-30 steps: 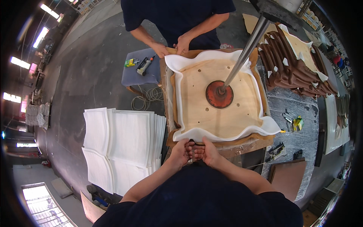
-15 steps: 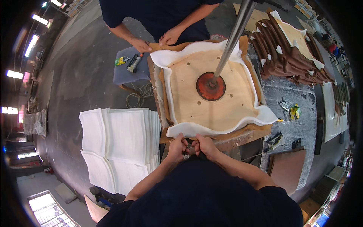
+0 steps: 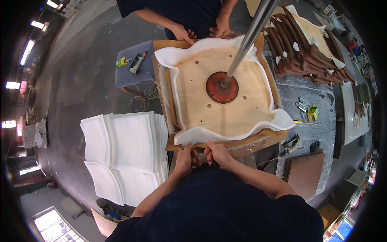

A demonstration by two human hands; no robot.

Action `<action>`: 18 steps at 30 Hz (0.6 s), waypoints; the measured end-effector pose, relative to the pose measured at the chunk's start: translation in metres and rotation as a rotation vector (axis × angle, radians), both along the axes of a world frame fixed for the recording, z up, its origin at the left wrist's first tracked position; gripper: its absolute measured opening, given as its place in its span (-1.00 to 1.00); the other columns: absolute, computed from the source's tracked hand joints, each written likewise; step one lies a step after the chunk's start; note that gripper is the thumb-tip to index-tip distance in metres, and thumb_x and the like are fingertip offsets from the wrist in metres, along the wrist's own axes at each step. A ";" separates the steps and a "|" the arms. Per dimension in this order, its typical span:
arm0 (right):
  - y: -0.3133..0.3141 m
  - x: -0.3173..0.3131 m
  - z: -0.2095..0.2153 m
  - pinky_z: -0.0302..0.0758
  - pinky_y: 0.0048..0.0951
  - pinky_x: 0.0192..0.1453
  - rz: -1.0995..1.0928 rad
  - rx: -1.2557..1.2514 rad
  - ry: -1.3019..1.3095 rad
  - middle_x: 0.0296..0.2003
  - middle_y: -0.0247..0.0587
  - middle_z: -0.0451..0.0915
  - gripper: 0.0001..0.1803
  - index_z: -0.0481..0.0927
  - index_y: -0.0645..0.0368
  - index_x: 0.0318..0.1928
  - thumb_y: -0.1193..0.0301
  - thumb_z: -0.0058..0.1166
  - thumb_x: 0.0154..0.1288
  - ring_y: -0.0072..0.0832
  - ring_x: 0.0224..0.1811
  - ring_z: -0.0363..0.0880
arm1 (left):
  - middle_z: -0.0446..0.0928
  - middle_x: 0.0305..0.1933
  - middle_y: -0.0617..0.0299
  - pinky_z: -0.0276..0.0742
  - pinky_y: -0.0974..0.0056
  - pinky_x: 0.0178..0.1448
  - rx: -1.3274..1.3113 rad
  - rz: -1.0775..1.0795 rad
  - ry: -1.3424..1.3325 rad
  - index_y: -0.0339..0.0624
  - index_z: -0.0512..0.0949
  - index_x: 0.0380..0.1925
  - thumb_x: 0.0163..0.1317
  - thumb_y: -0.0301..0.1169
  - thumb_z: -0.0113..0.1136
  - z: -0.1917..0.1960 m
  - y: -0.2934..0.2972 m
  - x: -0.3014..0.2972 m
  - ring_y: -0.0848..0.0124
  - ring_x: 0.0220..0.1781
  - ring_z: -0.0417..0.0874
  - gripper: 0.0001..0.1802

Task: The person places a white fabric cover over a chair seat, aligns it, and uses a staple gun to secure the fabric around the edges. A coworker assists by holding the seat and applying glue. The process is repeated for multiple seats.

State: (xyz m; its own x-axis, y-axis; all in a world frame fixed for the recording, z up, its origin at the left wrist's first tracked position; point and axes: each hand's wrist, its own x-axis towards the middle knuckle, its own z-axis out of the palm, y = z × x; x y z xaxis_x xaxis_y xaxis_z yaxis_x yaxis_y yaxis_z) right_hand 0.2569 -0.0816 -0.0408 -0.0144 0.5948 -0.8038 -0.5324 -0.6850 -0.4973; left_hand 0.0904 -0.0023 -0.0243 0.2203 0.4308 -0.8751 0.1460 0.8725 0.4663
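A square plywood board [image 3: 193, 95] with drilled holes lies under a round red press plate [image 3: 222, 87] on a slanting metal rod [image 3: 251, 37]. White foam [image 3: 190, 136] curls up around its edges, and a brown cover [image 3: 173, 146] sticks out beneath the foam. At the near edge, my left hand [image 3: 185, 158] is closed with its fingertips pinching the cover. My right hand [image 3: 219, 154] pinches the same edge a little further right. Across the board, a co-worker's hand [image 3: 183, 33] holds the far edge; their other hand [image 3: 221, 27] is beside it.
White foam sheets [image 3: 128, 141] are stacked at left. A staple gun [image 3: 138, 63] rests on a grey-blue stool [image 3: 125, 76]. At right, another staple gun [image 3: 292, 144] and brown panels [image 3: 307, 175] sit on a plastic-covered table [image 3: 322, 129]. Brown covered pieces [image 3: 300, 52] are piled at far right.
The co-worker's hands have shifted right along the far edge, and one has come away from the corner. My hands stay on the near edge, the left slightly further left.
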 end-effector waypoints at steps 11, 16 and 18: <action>0.006 -0.001 0.002 0.61 -0.24 -0.41 -0.084 -0.165 0.128 -0.58 -0.25 0.57 -0.27 0.64 0.23 -0.30 -0.19 -0.11 0.76 -0.36 -0.58 0.58 | 0.45 -0.56 0.25 0.41 0.17 -0.45 -0.116 -0.060 0.017 -0.20 0.63 -0.30 0.68 0.19 0.08 -0.009 0.012 0.010 0.31 -0.58 0.49 -0.36; -0.001 -0.008 -0.019 0.50 -0.23 -0.52 -0.041 0.138 -0.208 -0.63 -0.26 0.52 -0.37 0.61 0.20 -0.36 -0.06 -0.07 0.74 -0.40 -0.65 0.50 | 0.27 -0.63 0.33 0.25 0.15 -0.52 -0.043 -0.067 0.019 -0.07 0.47 -0.46 0.68 0.12 0.08 -0.010 0.004 0.008 0.38 -0.64 0.31 -0.41; -0.006 -0.008 -0.023 0.50 -0.22 -0.52 -0.007 0.203 -0.309 -0.63 -0.24 0.55 -0.35 0.61 0.19 -0.38 -0.09 -0.06 0.73 -0.39 -0.66 0.51 | 0.28 -0.63 0.32 0.27 0.14 -0.51 -0.002 -0.091 0.025 -0.08 0.49 -0.46 0.68 0.12 0.08 -0.012 0.007 0.009 0.36 -0.65 0.31 -0.40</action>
